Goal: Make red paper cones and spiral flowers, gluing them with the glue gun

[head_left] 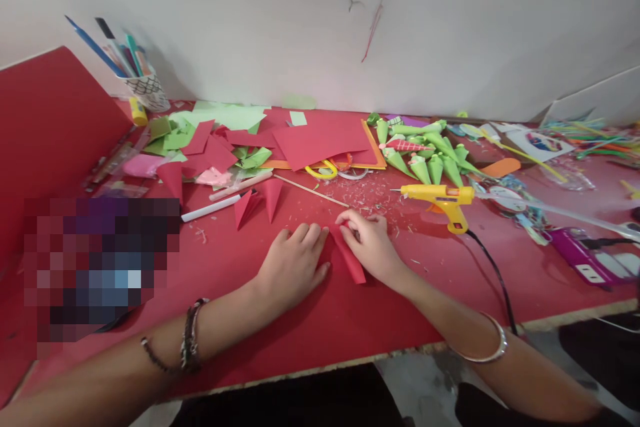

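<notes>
A narrow folded piece of red paper point(353, 257) lies on the red table between my hands. My right hand point(367, 243) grips its upper end, fingers pinched together. My left hand point(295, 263) rests palm down just left of the paper, its fingertips near the paper's top and its thumb somewhat apart from the fingers. Three red paper cones stand or lie further left, one of them point(273, 199) close beyond my left hand. To the right of my right hand, a yellow glue gun point(440, 200) lies on its side.
Red sheets point(323, 140), green scraps point(230, 119) and green paper cones point(436, 168) line the back. A pen cup point(149, 90) stands back left. A thin stick point(313, 191) lies beyond my hands; a purple power strip point(583, 260) sits right. The glue gun's cord reaches the front edge.
</notes>
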### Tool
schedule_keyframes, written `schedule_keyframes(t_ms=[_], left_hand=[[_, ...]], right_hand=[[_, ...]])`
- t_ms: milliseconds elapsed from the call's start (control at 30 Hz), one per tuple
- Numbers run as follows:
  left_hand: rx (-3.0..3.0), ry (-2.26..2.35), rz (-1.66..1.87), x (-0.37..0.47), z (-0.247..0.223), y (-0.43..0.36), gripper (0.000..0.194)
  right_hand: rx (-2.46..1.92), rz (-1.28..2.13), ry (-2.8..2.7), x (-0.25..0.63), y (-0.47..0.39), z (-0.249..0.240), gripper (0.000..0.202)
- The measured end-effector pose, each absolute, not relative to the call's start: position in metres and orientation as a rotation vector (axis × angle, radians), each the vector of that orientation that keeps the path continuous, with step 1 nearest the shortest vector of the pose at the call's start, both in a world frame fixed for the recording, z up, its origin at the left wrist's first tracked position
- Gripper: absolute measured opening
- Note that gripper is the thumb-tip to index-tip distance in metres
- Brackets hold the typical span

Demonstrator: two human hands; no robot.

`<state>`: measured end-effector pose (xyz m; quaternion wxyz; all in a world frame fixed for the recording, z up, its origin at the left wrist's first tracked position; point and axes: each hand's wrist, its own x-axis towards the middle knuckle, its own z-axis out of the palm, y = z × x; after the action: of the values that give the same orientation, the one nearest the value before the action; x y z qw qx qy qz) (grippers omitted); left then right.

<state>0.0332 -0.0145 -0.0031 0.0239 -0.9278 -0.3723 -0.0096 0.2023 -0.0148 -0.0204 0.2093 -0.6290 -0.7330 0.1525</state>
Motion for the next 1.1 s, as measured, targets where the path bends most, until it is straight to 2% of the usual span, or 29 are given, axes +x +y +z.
schedule_keyframes(t_ms=[300, 600, 900, 1100], left_hand=[[-2.842, -1.101, 0.037, 0.036, -0.005, -0.018, 0.048], [-2.796, -1.133, 0.175, 0.039, 0.000, -0.029, 0.049], [-2.801, -1.113, 0.235, 0.041, 0.001, -0.031, 0.049], [-2.827, -1.102, 0.261, 0.038, 0.000, -0.036, 0.056]], right_hand=[[-1.824, 0.347, -1.997, 0.208, -0.018, -0.019, 0.013], [-1.769, 0.669, -1.882, 0.207, -0.037, -0.005, 0.024], [-1.787, 0.617, -1.928, 0.216, -0.046, -0.012, 0.017], [-1.844, 0.537, -1.928, 0.217, -0.052, -0.011, 0.013]])
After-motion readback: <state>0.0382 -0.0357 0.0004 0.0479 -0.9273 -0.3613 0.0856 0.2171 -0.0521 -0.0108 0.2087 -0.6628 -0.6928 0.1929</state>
